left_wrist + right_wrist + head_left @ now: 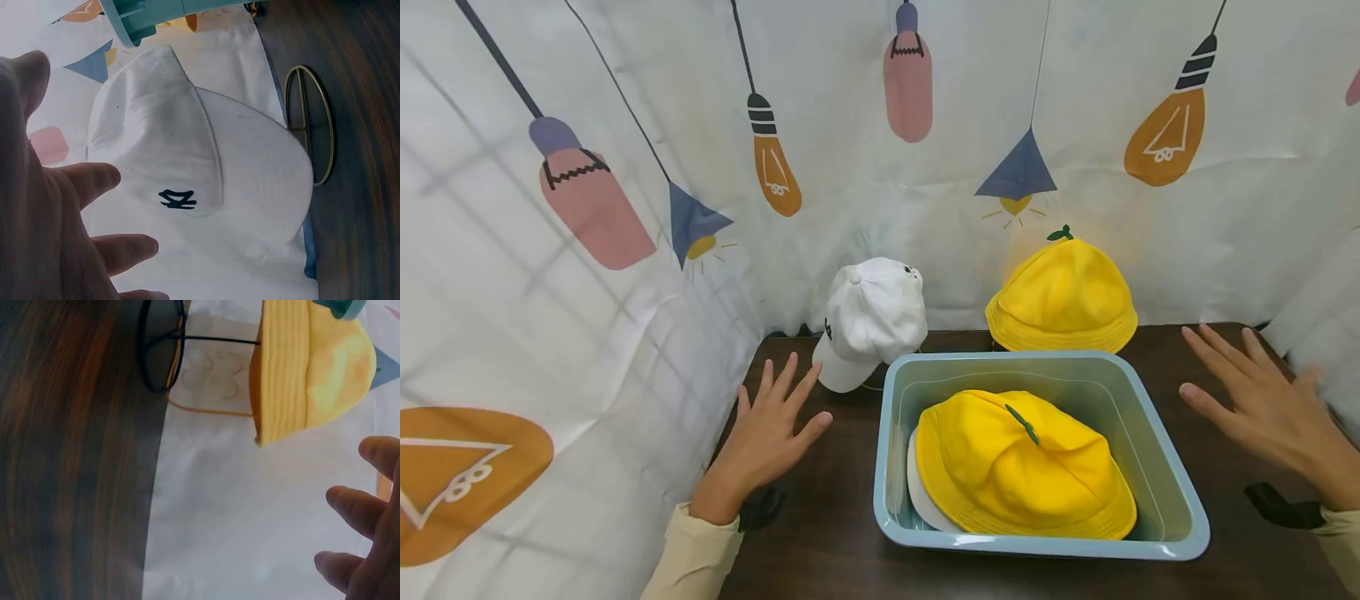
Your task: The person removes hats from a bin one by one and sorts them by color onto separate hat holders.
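Observation:
My left hand is held with fingers spread at the left of the table, holding nothing, its fingertips close to a white baseball cap. In the left wrist view the cap shows dark stitched letters and sits by a brass wire stand. With fingers apart and nothing in it, my right hand is right of a blue-grey plastic basin. Inside the basin a yellow bucket hat with a green sprout lies over a white piece, mostly hidden. Another yellow bucket hat is behind the basin.
The dark wooden table ends at a white curtain printed with lamps, which also runs along both sides. A black wire stand props up the rear yellow hat in the right wrist view. Black straps show by the wrists.

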`<state>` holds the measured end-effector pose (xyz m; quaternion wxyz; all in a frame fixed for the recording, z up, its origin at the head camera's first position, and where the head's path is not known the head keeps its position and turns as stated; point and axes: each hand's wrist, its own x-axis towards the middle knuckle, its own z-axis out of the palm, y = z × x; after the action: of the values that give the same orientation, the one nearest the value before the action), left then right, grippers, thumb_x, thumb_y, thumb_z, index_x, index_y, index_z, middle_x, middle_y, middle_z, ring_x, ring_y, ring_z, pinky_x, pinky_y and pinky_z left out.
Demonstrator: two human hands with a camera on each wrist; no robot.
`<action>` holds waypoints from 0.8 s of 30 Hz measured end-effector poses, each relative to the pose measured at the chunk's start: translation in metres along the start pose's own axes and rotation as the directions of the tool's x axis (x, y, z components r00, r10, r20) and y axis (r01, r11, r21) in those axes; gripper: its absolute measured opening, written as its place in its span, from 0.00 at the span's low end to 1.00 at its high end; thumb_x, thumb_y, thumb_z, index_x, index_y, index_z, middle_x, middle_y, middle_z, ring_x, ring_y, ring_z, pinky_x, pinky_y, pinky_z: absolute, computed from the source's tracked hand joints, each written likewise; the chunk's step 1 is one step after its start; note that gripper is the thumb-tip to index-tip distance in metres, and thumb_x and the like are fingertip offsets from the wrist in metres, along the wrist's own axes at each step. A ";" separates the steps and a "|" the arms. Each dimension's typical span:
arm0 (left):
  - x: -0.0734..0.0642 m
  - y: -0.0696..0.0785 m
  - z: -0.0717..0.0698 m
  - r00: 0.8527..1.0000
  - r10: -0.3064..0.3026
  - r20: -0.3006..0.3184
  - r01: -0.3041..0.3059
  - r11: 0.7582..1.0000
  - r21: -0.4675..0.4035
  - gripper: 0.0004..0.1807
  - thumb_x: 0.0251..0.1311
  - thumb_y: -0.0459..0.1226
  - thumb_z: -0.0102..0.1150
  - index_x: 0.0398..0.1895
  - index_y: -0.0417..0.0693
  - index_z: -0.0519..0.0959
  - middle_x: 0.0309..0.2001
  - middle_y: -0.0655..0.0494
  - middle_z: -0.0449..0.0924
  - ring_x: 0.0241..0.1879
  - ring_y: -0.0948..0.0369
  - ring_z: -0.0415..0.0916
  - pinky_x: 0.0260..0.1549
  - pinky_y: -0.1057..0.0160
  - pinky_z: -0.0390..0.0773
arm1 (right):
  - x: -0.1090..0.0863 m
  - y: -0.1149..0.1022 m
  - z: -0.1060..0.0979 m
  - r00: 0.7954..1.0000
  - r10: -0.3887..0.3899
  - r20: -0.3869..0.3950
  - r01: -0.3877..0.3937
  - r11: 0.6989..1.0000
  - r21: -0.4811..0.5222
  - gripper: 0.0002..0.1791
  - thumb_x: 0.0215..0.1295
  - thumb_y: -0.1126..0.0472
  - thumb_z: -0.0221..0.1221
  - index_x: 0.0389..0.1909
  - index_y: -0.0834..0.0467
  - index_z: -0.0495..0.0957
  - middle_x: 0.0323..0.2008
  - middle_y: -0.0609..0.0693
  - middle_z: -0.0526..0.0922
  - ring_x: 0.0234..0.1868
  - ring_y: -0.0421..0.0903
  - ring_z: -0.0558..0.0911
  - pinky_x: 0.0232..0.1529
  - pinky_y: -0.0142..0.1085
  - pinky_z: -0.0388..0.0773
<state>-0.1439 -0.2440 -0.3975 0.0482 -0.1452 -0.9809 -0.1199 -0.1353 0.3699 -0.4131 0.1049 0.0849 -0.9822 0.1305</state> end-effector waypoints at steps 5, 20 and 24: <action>0.000 0.005 0.000 0.999 0.025 -0.028 -0.027 0.997 -0.076 0.39 0.72 0.60 0.51 0.82 0.65 0.53 0.83 0.48 0.47 0.81 0.36 0.39 0.65 0.18 0.42 | 0.000 -0.009 -0.008 0.999 -0.040 -0.032 0.042 0.996 0.077 0.45 0.75 0.46 0.55 0.84 0.45 0.40 0.83 0.57 0.44 0.81 0.67 0.37 0.64 0.82 0.27; 0.004 0.038 0.004 0.967 0.187 -0.171 -0.242 0.883 -0.402 0.34 0.77 0.43 0.51 0.82 0.60 0.54 0.79 0.54 0.59 0.78 0.53 0.58 0.72 0.41 0.63 | 0.030 -0.073 -0.055 0.948 -0.267 -0.175 0.293 0.945 0.147 0.46 0.62 0.55 0.70 0.79 0.41 0.60 0.67 0.53 0.78 0.61 0.24 0.70 0.59 0.08 0.51; 0.011 0.051 0.012 0.969 0.167 -0.184 -0.237 0.841 -0.486 0.30 0.78 0.42 0.49 0.80 0.56 0.57 0.76 0.51 0.63 0.75 0.53 0.63 0.68 0.42 0.69 | 0.041 -0.096 -0.060 0.931 -0.331 -0.157 0.359 0.910 0.207 0.45 0.59 0.58 0.72 0.77 0.40 0.65 0.62 0.48 0.83 0.54 0.21 0.74 0.54 0.12 0.64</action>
<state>-0.1402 -0.1911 -0.3962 0.0867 -0.2470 -0.8890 -0.3757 -0.1455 0.2891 -0.3236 0.1735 0.2609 -0.9217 0.2287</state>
